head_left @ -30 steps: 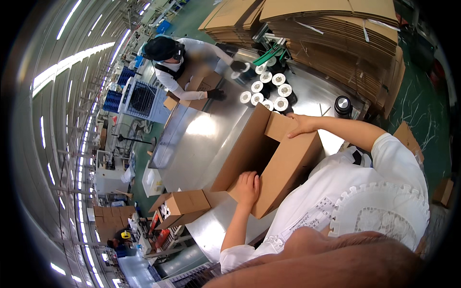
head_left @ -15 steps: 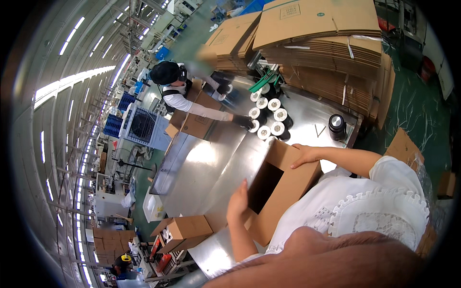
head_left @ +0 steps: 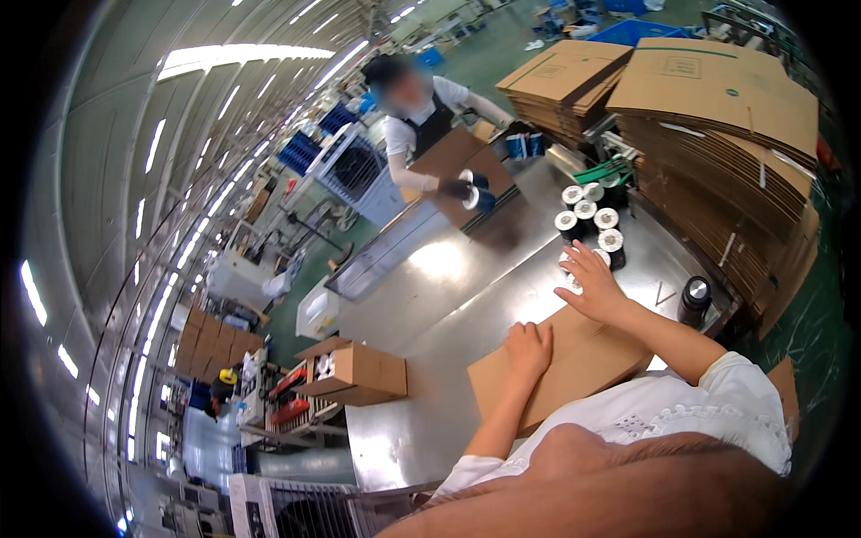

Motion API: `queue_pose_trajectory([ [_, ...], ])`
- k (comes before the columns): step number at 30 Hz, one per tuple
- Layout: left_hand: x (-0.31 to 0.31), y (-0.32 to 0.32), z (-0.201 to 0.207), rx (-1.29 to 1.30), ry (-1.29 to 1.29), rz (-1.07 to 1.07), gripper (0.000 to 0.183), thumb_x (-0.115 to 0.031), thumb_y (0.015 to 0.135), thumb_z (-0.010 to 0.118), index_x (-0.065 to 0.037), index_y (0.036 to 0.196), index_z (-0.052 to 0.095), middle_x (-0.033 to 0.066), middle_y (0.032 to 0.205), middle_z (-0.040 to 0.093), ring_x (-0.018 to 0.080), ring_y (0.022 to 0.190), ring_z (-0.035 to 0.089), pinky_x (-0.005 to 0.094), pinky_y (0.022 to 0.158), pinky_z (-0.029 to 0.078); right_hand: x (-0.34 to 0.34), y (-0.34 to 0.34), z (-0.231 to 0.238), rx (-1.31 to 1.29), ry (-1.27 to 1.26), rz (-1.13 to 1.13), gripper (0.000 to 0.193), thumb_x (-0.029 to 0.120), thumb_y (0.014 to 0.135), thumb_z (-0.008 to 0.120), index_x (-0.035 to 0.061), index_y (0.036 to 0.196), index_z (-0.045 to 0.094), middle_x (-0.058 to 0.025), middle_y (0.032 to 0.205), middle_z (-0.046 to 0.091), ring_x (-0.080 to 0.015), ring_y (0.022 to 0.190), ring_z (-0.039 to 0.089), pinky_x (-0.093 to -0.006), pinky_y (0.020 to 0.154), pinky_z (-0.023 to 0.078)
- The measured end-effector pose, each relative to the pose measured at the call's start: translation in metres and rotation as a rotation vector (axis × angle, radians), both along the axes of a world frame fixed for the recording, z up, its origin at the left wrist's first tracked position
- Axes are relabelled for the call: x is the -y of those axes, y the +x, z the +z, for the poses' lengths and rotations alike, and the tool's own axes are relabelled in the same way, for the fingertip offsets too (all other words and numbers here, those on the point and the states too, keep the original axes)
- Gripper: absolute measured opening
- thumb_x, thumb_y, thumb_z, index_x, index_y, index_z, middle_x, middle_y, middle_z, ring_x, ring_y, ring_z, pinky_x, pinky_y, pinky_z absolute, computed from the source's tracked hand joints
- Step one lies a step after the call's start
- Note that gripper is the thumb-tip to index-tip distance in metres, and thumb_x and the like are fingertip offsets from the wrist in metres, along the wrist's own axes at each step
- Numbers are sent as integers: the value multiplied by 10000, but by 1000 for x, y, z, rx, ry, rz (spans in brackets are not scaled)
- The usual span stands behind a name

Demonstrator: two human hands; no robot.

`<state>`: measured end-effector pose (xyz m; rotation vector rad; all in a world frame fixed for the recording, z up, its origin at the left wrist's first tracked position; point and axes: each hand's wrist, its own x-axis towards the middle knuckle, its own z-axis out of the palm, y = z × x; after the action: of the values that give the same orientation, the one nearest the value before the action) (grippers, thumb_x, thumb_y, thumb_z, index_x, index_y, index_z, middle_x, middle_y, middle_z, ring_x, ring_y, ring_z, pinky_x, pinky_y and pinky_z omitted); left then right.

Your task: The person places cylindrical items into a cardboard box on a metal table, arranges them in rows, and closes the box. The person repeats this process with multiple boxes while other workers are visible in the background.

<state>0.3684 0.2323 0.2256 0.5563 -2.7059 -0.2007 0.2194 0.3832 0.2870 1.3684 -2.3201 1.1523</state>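
A brown cardboard box (head_left: 574, 363) lies on the metal table right in front of me, its plain side facing up. My left hand (head_left: 527, 351) holds the box by its far edge, with the fingers bent over it. Beyond the box, my right hand (head_left: 594, 282) reaches out with its fingers spread over the nearest spools. Whether it touches them I cannot tell. The spools (head_left: 606, 218) stand in a cluster, dark-sided with white round ends. The box's opening is hidden from this view.
Across the metal table (head_left: 430, 314), a co-worker's gloved hand (head_left: 456, 188) holds two spools beside another carton (head_left: 448, 166). A black bottle (head_left: 694, 300) stands right, near stacked flat cartons (head_left: 717, 85). A filled open carton (head_left: 363, 372) sits left.
The box has turned so that its dark opening no longer shows. My right hand has left the box and moved out over the spools. The co-worker has lifted two spools toward their carton.
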Motion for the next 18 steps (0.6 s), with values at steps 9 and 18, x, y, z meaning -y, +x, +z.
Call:
queue_pose_trajectory([
  [9, 16, -33, -10, 31, 206, 81, 369, -271, 934, 456, -8, 783, 666, 193, 826, 654, 374, 785, 617, 481, 722, 485, 53, 9, -67, 108, 368, 118, 398, 412, 893, 512, 82, 815, 722, -122, 769, 691, -333, 736, 657, -468, 776, 483],
  [18, 29, -32, -19, 107, 420, -68, 425, -313, 966, 369, -23, 904, 673, 204, 937, 662, 382, 884, 615, 477, 810, 469, 38, 3, -64, 240, 323, 144, 309, 362, 852, 556, 101, 860, 721, -147, 808, 683, -328, 776, 654, -430, 714, 504],
])
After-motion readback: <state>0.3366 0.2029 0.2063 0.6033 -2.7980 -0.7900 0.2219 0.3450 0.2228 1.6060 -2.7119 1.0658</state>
